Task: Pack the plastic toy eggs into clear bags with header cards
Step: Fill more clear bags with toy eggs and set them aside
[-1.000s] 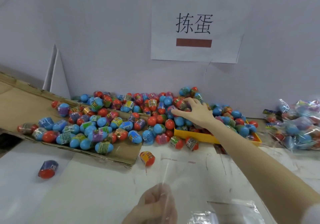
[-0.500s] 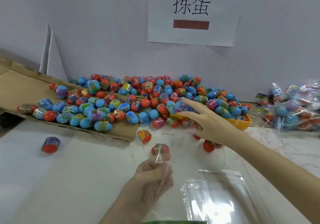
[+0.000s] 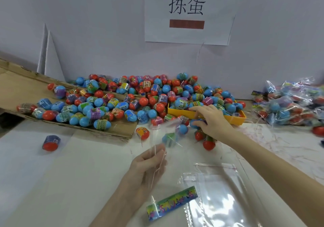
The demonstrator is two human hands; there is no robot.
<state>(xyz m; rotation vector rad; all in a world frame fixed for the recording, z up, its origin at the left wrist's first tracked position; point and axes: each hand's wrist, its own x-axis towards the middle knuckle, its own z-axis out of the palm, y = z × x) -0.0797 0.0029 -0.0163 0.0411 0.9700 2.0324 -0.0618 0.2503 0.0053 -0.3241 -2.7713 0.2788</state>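
Pinching the lower part of a clear bag [image 3: 164, 135] between thumb and curled fingers, our left hand [image 3: 149, 167] holds it upright over the bench [image 3: 78, 174], mouth up. One blurred blue-green egg [image 3: 169, 140] shows through the film. Our right hand [image 3: 213, 121] reaches forward beside the bag's mouth, fingers curled round a blue egg [image 3: 195, 123], palm down, forearm stretched across from the lower right.

We work on a white bench against a pale grey wall [image 3: 87, 25] that carries a paper sign [image 3: 188, 14] with two printed characters and a brown bar. A heap of eggs [image 3: 140, 97], blue and red halves with bright shrink labels, spreads over a flattened cardboard sheet [image 3: 19, 88] at left and fills a yellow tray [image 3: 235, 119] behind our right hand. A few eggs lie loose on the bench: one [image 3: 51, 142] well apart at left, one [image 3: 142, 133] just beside the cardboard's edge, some under our right wrist. Empty bags [image 3: 220, 197] lie flat near us, with a colourful header card [image 3: 172, 202] touching their left edge. Filled bags [image 3: 289, 104] pile up at far right.
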